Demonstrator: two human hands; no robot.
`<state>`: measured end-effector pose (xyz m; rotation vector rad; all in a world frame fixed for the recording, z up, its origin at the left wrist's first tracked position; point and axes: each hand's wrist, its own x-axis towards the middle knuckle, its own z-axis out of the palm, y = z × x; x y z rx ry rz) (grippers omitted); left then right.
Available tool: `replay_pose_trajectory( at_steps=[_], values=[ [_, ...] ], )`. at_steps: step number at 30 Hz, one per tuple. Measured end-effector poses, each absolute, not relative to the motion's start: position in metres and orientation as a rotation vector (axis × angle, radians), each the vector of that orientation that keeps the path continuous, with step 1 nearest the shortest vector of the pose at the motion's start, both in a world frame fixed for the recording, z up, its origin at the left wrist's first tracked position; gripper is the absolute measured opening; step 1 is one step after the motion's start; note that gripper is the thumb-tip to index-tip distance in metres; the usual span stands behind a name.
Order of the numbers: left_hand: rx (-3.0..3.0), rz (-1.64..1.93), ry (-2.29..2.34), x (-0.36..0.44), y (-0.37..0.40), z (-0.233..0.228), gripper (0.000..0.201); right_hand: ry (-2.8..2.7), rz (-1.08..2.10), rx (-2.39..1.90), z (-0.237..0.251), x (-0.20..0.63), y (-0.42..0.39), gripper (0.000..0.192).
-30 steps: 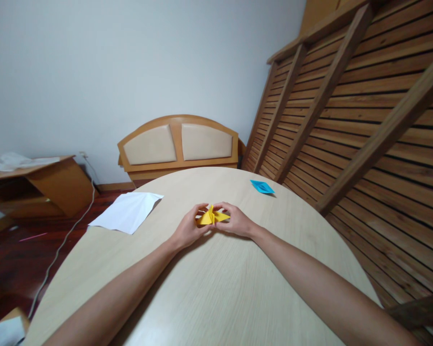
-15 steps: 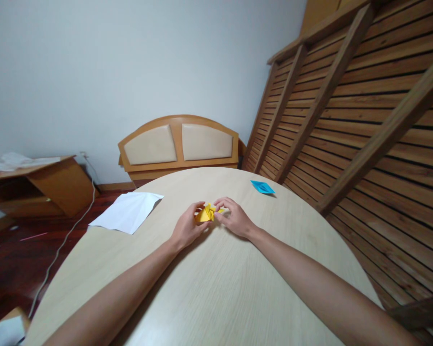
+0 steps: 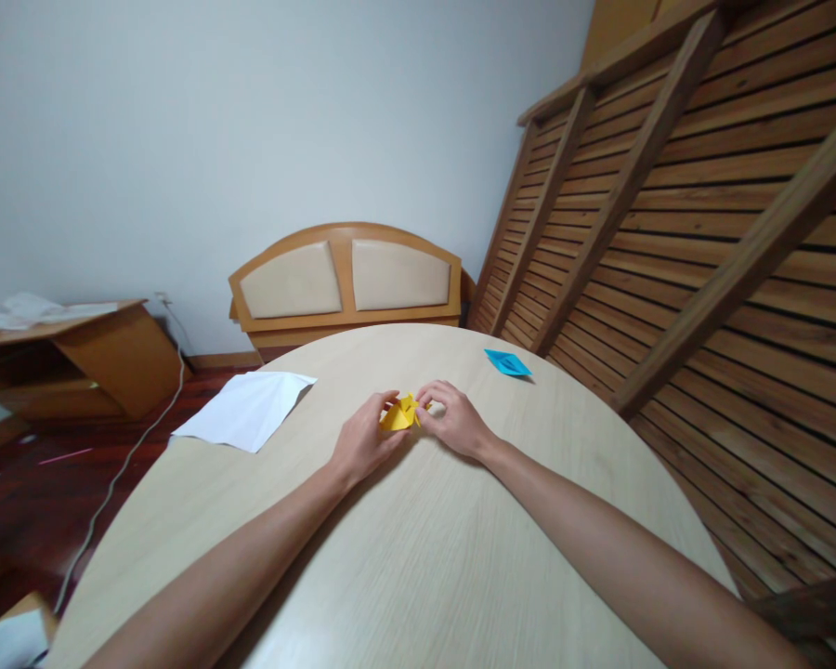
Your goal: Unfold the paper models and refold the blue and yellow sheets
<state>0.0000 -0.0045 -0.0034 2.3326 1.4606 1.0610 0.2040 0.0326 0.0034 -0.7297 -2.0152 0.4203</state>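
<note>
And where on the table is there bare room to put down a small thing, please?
Bare tabletop shows between the left forearm and the right forearm, and beyond the yellow folded paper, between the white sheet and the blue folded paper. The middle is crowded: the left hand and right hand hold the yellow folded paper.

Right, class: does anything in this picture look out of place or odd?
Two small things: the white sheet seems to jut past the left edge of the table, and a thin pink strip lies on the floor, as if dropped.
</note>
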Motion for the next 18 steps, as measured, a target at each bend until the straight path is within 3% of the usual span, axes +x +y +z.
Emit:
replay_pose_trajectory(
  at_steps=[4,7,10,18],
  values=[
    [2.259,1.104,1.466,0.003,-0.005,-0.003,0.056,-2.078,0.384,-0.780,0.015,0.216,0.044,0.012],
    [2.210,1.090,1.559,0.007,-0.005,-0.003,0.047,-2.155,0.347,-0.919,0.030,0.232,0.055,0.010],
    [2.249,0.988,1.655,0.007,-0.004,-0.005,0.038,-2.210,0.285,-1.057,0.050,0.253,0.062,0.009],
    [2.489,0.659,1.705,0.003,0.003,-0.018,0.036,-2.211,0.278,-1.445,0.081,0.315,0.073,0.013]
  ],
)
